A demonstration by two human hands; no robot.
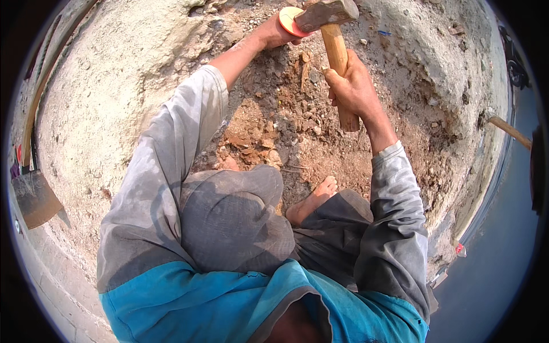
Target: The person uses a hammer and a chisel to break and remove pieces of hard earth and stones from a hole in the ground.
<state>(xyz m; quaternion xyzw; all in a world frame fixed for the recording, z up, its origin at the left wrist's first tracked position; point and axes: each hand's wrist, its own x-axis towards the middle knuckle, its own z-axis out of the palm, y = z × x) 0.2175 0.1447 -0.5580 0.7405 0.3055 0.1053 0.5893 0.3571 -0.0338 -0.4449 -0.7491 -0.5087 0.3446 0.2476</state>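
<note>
My right hand (pixel 355 86) is wrapped round the wooden handle of a club hammer (pixel 334 46). The hammer's heavy, worn metal head overlaps a round orange guard (pixel 290 22) at the top of the view. Just behind that guard my left hand (pixel 275 33) is closed on what looks like a chisel; its shaft and tip are hidden, and I cannot tell whether the hammer touches it. Below both hands lies broken earth (pixel 286 97) with loose stones and brownish chunks, in a hollow between paler banks.
My bare foot (pixel 313 201) rests on the rubble close below the hammer. Pale, rough ground (pixel 108 86) rises at left. A shovel blade (pixel 35 199) lies at the far left. At right, another wooden handle (pixel 510 132) juts out beside a smooth grey surface (pixel 492 240).
</note>
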